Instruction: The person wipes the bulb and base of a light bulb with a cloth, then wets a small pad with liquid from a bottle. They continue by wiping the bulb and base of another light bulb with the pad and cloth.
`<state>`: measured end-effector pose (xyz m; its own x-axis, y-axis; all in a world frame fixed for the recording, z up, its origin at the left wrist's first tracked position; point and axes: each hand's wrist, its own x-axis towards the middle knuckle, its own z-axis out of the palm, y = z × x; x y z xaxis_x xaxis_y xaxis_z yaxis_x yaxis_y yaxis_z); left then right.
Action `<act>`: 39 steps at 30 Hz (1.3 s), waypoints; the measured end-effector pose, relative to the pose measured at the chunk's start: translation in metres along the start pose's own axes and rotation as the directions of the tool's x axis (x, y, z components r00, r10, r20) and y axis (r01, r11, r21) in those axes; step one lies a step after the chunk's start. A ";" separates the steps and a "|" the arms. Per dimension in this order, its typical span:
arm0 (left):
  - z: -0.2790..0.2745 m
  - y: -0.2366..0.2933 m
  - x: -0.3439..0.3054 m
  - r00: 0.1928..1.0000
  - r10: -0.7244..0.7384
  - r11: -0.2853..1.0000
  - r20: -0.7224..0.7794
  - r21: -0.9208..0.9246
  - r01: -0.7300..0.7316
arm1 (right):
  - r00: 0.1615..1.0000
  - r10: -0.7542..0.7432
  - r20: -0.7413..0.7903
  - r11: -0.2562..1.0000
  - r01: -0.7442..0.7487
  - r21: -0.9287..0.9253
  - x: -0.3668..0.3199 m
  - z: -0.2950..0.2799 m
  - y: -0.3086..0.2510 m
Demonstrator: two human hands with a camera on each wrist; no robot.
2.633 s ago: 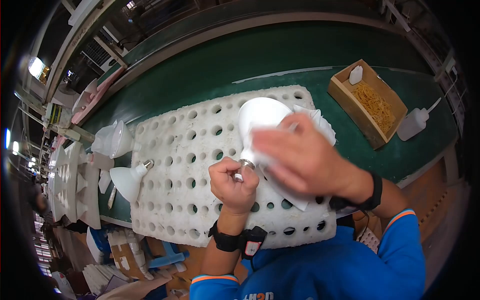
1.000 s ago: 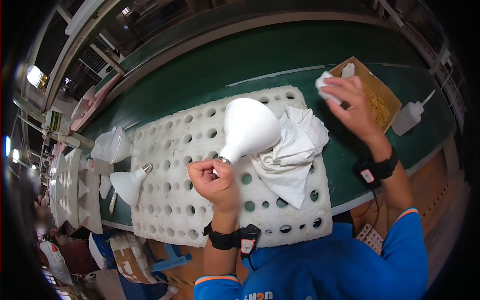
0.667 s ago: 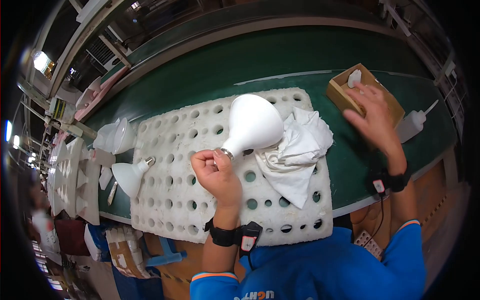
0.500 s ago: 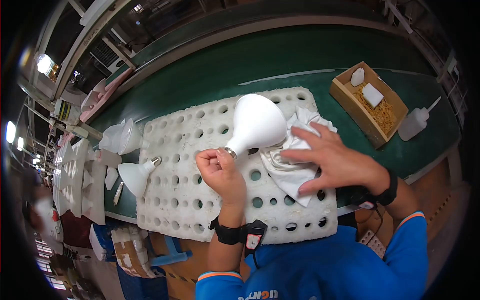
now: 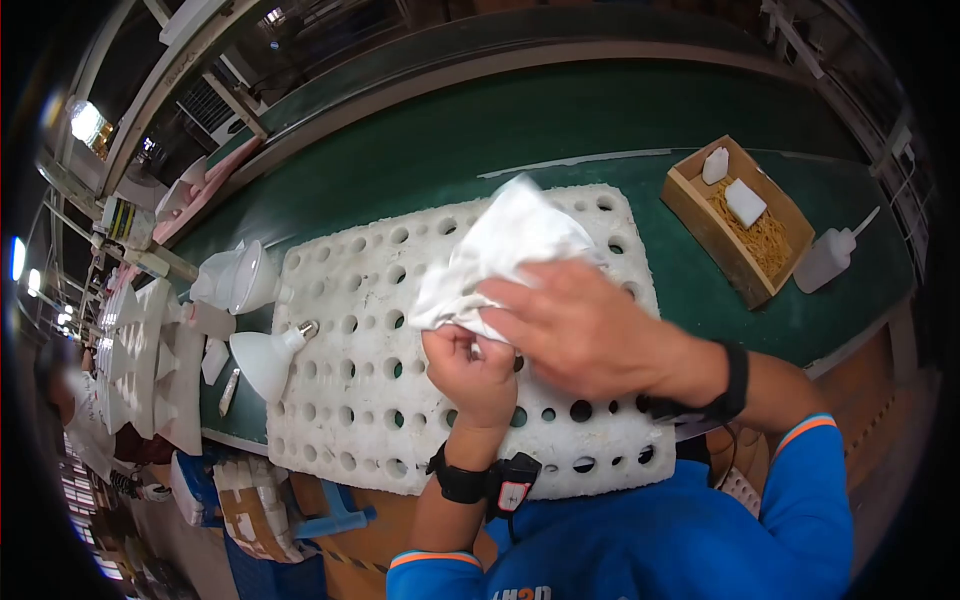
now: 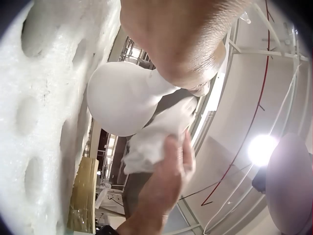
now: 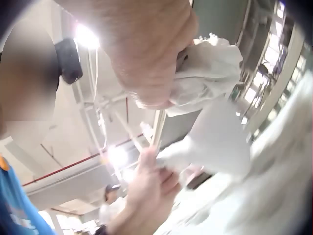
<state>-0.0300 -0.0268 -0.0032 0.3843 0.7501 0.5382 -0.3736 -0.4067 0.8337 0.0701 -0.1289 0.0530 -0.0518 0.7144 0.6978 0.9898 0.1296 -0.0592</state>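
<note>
My left hand [image 5: 472, 382] grips the narrow screw-base end of a white reflector bulb [image 6: 120, 95], whose wide end points away from me above the foam board [image 5: 330, 440]. In the head view the bulb is hidden behind a white cloth [image 5: 520, 235]. My right hand [image 5: 595, 325], blurred, holds that cloth over the bulb with bent fingers. Both wrist views show the bulb's bare side, and the right wrist view has the bunched cloth [image 7: 210, 68] close beside its wide end.
At the left, another reflector bulb [image 5: 265, 365] lies at the board's edge, near a wrapped one [image 5: 250, 278] and a knife [image 5: 229, 392]. On the green table [image 5: 420, 195], a wooden box [image 5: 705, 232] holds rubber bands and a white block [image 5: 745, 202]; a squeeze bottle [image 5: 828, 255] stands beside it.
My right hand left the white block in the wooden box, came back to the cloth lying on the board, and lifted it onto the bulb. My left hand kept its grip on the bulb.
</note>
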 end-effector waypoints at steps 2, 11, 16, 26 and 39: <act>0.000 -0.003 -0.002 0.996 0.064 0.998 0.057 -0.009 -0.064 | 1.000 0.010 0.005 0.999 -0.010 -0.040 0.013 0.006 0.016; -0.002 0.003 -0.001 0.989 -0.010 0.995 0.146 0.098 -0.005 | 0.728 0.608 0.317 0.604 -0.683 0.411 0.020 0.012 0.094; -0.001 0.005 -0.001 0.992 -0.033 0.984 0.125 0.177 0.011 | 0.692 0.700 0.177 0.493 -0.647 0.581 -0.036 -0.015 0.061; 0.002 0.001 -0.002 0.993 0.071 0.997 0.098 0.011 -0.073 | 0.622 0.757 -0.199 0.633 -0.624 0.457 -0.041 -0.065 0.039; 0.001 0.000 -0.002 0.914 0.278 0.950 0.297 0.055 -0.307 | 0.764 0.617 0.189 0.705 -0.644 0.298 -0.011 -0.031 0.056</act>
<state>-0.0295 -0.0290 -0.0047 0.4978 0.4178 0.7600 -0.4265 -0.6451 0.6340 0.1308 -0.1510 0.0643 0.5464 0.7555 0.3615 0.6914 -0.1634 -0.7037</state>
